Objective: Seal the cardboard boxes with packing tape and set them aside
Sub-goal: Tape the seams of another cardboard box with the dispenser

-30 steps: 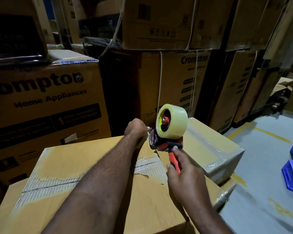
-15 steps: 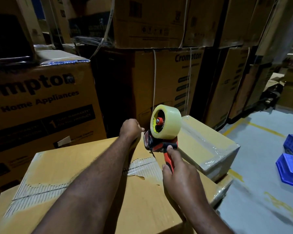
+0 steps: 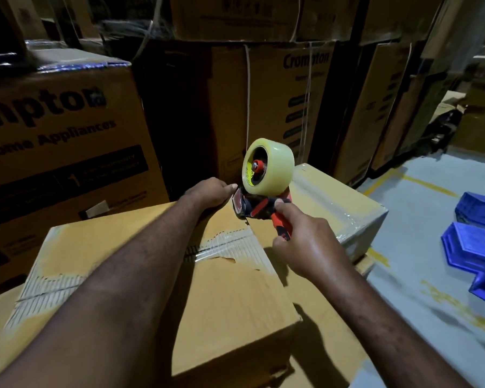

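The cardboard box (image 3: 118, 247) lay directly under both forearms in the head view, its top face running from the far edge back toward the person. A ridged strip of old tape (image 3: 230, 245) crossed that top from side to side, torn near the box's right edge. At the box's far right corner the right hand (image 3: 308, 242) was wrapped tight round the orange handle of the tape dispenser (image 3: 263, 210). The clear tape roll (image 3: 275, 169) stood upright above the corner and the dispenser's mouth faced left. The left hand (image 3: 207, 191) sat knuckles-up on the box's far edge, just beside that mouth, thumb toward it. Its fingers dropped out of sight behind the edge, so whether it pinched a tape end or only pressed the cardboard could not be told. The run to be taped probably stretched from the dispenser back toward the body, so the right hand would pull while the nearer left hand anchored the start. Beyond the box's right side sat a film-wrapped carton (image 3: 336, 197), and printed cartons (image 3: 53, 130) were stacked behind the box.
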### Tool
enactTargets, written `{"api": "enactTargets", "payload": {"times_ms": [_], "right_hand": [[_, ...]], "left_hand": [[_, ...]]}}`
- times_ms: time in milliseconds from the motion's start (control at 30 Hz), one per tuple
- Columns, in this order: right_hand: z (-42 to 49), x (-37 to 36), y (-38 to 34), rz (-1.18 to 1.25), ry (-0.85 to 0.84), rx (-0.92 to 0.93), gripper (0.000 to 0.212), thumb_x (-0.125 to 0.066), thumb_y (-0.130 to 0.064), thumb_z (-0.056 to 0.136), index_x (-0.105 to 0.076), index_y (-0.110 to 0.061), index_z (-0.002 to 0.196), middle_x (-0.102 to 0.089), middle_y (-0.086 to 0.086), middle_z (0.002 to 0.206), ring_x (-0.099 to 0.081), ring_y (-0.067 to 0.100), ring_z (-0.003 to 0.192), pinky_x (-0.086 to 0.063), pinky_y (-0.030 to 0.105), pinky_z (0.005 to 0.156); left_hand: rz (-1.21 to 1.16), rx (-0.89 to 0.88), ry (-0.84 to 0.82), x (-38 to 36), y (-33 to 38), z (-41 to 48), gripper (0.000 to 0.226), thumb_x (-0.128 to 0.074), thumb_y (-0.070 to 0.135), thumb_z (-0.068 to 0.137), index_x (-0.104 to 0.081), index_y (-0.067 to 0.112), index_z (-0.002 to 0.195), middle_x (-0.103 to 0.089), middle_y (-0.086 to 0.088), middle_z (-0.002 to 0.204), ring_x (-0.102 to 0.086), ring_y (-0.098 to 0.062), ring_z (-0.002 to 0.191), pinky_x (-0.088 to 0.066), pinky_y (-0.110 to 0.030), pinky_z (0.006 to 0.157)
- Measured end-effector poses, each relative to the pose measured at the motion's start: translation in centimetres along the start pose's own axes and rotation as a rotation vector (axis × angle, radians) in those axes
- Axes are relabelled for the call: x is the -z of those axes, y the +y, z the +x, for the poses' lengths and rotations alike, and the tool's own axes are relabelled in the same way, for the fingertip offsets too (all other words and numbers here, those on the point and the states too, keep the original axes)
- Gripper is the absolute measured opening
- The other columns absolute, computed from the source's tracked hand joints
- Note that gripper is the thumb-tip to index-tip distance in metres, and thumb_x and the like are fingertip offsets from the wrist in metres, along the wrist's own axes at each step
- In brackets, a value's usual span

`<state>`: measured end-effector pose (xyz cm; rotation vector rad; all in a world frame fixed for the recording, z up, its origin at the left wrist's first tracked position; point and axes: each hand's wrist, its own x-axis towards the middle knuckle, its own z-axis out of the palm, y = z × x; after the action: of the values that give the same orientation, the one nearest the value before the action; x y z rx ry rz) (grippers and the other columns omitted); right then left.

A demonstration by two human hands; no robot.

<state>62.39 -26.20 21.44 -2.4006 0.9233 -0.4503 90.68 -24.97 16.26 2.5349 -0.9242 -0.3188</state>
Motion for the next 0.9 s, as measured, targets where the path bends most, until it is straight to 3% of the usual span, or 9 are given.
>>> {"api": "enactTargets", "payload": {"times_ms": [233, 333, 467, 567, 600, 667, 733, 900], "right_hand": [[-3.0, 0.9, 0.9, -0.064, -0.025, -0.006, 0.069, -0.057, -0.025, 0.094, -0.023, -0.045, 0.150, -0.060, 0.000, 0.123, -0.052, 0.010, 0.086, -0.053, 0.025, 0.069], [-5.1, 2.0, 1.2, -0.064, -0.059, -0.026, 0.069, -0.056, -0.026, 0.094, -0.021, -0.048, 0.149, -0.054, -0.004, 0.105, -0.049, 0.006, 0.077, -0.041, 0.016, 0.056], [-7.3, 3.0, 1.1, -0.053, -0.065, -0.047, 0.069, -0.058, -0.027, 0.093, -0.024, -0.048, 0.150, -0.051, -0.007, 0.101, -0.045, 0.003, 0.075, -0.035, 0.013, 0.055], [-7.8, 3.0, 1.0, -0.039, -0.056, -0.066, 0.069, -0.057, -0.025, 0.094, -0.023, -0.047, 0.150, -0.057, -0.006, 0.106, -0.047, 0.001, 0.074, -0.036, 0.013, 0.055], [-7.9, 2.9, 0.9, -0.036, -0.054, -0.075, 0.069, -0.057, -0.025, 0.094, -0.023, -0.047, 0.150, -0.057, -0.007, 0.106, -0.048, 0.001, 0.073, -0.036, 0.013, 0.054], [-7.9, 2.9, 0.6, -0.033, -0.045, -0.087, 0.069, -0.056, -0.026, 0.094, -0.022, -0.047, 0.150, -0.049, -0.009, 0.097, -0.048, -0.001, 0.068, -0.039, 0.014, 0.053], [-7.8, 2.9, 0.5, -0.034, -0.046, -0.085, 0.069, -0.056, -0.025, 0.094, -0.022, -0.047, 0.150, -0.046, -0.008, 0.093, -0.051, 0.001, 0.068, -0.047, 0.018, 0.054], [-8.3, 2.7, -0.1, -0.063, -0.048, -0.082, 0.070, -0.055, -0.024, 0.094, -0.019, -0.045, 0.151, -0.048, -0.005, 0.089, -0.057, 0.006, 0.073, -0.056, 0.025, 0.061]], "left_hand": [[0.003, 0.072, 0.005, -0.7, 0.4, 0.2, 0.059, -0.039, 0.068, 0.095, -0.068, 0.022, 0.120, -0.067, -0.004, 0.114, -0.062, -0.027, 0.105, -0.049, -0.052, 0.099], [0.036, 0.090, 0.022, -1.0, 0.4, 0.5, 0.063, -0.035, 0.073, 0.092, -0.067, 0.027, 0.121, -0.066, -0.004, 0.120, -0.059, -0.031, 0.112, -0.044, -0.057, 0.101], [0.151, 0.150, 0.070, -1.2, 1.2, -0.3, 0.059, -0.036, 0.068, 0.097, -0.063, 0.028, 0.132, -0.059, -0.009, 0.137, -0.049, -0.037, 0.130, -0.018, -0.072, 0.112], [0.382, -0.056, 0.194, -0.8, 3.4, -2.7, 0.046, -0.044, 0.053, 0.102, -0.057, 0.026, 0.137, -0.049, -0.008, 0.147, -0.040, -0.032, 0.140, -0.012, -0.073, 0.115], [0.377, -0.163, 0.171, -0.8, 4.0, -3.4, 0.045, -0.046, 0.051, 0.102, -0.055, 0.028, 0.140, -0.044, -0.007, 0.152, -0.033, -0.030, 0.144, -0.010, -0.072, 0.116], [0.326, -0.313, -0.046, -1.3, 4.8, -4.5, 0.046, -0.043, 0.048, 0.105, -0.044, 0.036, 0.149, -0.023, -0.001, 0.166, -0.011, -0.029, 0.154, 0.002, -0.073, 0.116], [0.357, -0.350, -0.259, -1.6, 4.5, -5.1, 0.049, -0.040, 0.049, 0.105, -0.034, 0.042, 0.154, -0.006, 0.006, 0.170, 0.008, -0.028, 0.156, 0.010, -0.072, 0.115], [0.465, -0.310, -0.314, -1.2, 4.9, -5.4, 0.058, -0.043, 0.047, 0.106, -0.020, 0.041, 0.159, 0.005, 0.002, 0.170, 0.015, -0.028, 0.155, 0.012, -0.066, 0.118]]}}
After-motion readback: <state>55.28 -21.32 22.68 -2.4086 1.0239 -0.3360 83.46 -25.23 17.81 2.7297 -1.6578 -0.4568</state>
